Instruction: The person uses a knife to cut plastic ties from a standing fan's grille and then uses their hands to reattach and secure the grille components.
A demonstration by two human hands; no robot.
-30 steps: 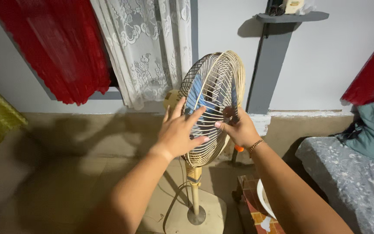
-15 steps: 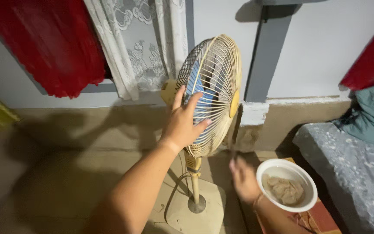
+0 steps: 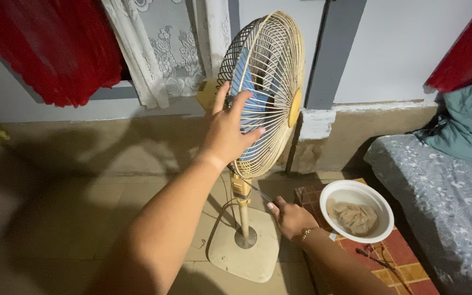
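Observation:
A cream pedestal fan (image 3: 271, 65) with a wire grille and blue blades stands on a square base (image 3: 244, 254) on the tiled floor. My left hand (image 3: 228, 131) lies flat against the front of the grille with its fingers spread. My right hand (image 3: 290, 217) is low, just right of the fan's pole and above the base. Its fingers are curled around a thin dark tool (image 3: 258, 191) whose shaft points up and left toward the pole. What kind of tool it is stays unclear.
A white bowl (image 3: 381, 199) holding a crumpled brownish cloth (image 3: 353, 217) sits on a red patterned mat (image 3: 400, 257) right of my right hand. A grey bed (image 3: 443, 196) with a teal pillow (image 3: 471, 125) fills the right. Red curtain (image 3: 55, 49), lace curtain (image 3: 165, 49) and grey pillar (image 3: 331, 54) stand behind.
My right hand has left the grille and dropped to beside the fan's pole near the base. My left hand stays on the grille. The view has tilted down, showing the bowl.

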